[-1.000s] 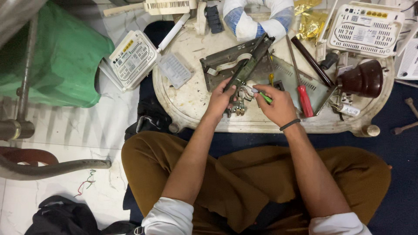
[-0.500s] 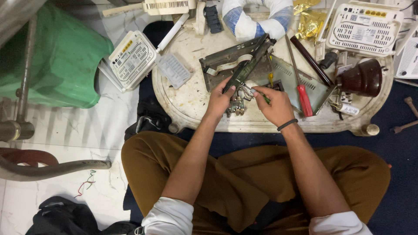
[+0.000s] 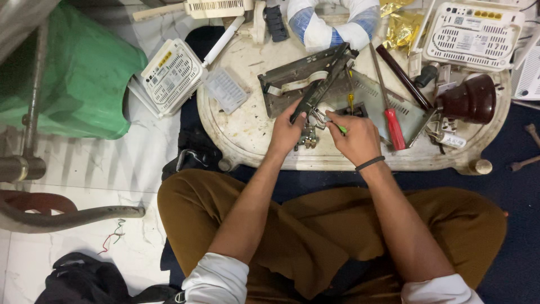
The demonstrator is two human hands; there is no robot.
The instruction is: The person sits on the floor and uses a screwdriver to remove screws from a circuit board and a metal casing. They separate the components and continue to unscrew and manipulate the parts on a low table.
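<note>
A slim green-handled tool (image 3: 341, 129) is pinched in the curled fingers of the right hand (image 3: 355, 138), its tip aimed left at a small circuit board (image 3: 307, 135). The board is steadied from the left by the left hand (image 3: 287, 131), whose fingers are closed around a long dark tool (image 3: 319, 91) slanting up and to the right. The board lies between both hands, near the tray's front rim (image 3: 247, 157). A red-handled screwdriver (image 3: 392, 121) lies just right of the right hand, and a white router (image 3: 171, 76) sits well left.

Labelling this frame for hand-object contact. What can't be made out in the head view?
- Small circuit board: mostly hidden under the left hand.
- Green-handled tool: tip too small, handle buried in the right hand.
- White router: cut off by the top edge.
- Dark bag: cut off by the bottom edge.
</note>
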